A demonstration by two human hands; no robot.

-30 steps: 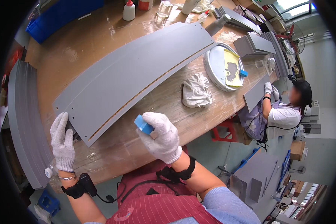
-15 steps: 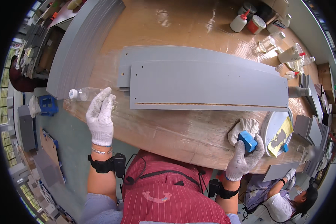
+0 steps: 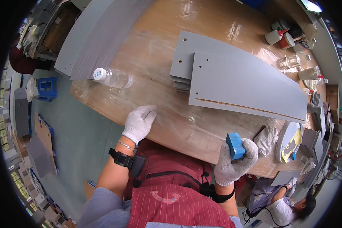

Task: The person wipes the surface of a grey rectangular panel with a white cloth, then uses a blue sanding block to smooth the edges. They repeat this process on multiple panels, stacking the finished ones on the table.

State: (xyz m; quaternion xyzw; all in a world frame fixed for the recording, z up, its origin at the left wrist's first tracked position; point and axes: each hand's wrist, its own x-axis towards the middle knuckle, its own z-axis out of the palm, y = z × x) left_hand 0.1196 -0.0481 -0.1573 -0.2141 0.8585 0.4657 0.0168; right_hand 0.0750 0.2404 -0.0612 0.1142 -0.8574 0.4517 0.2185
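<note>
Bottles and boxes around my bench

A clear plastic bottle (image 3: 113, 78) with a white cap and blue-marked label lies on its side near my left hand (image 3: 139, 122). At the table's far right corner stand a white bottle (image 3: 273, 37), a red jar (image 3: 286, 40) with a white lid and small clear bottles (image 3: 292, 60). Brown cardboard boxes (image 3: 331, 93) sit beyond the right edge.

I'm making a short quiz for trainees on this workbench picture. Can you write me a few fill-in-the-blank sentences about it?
1. The right hand holds a small ____ block.
2. The left hand rests flat on the ____ table.
3. The clear bottle lies on its ____.
4. A crumpled ____ lies beside the right hand.

Missing words: blue; wooden; side; cloth
</note>
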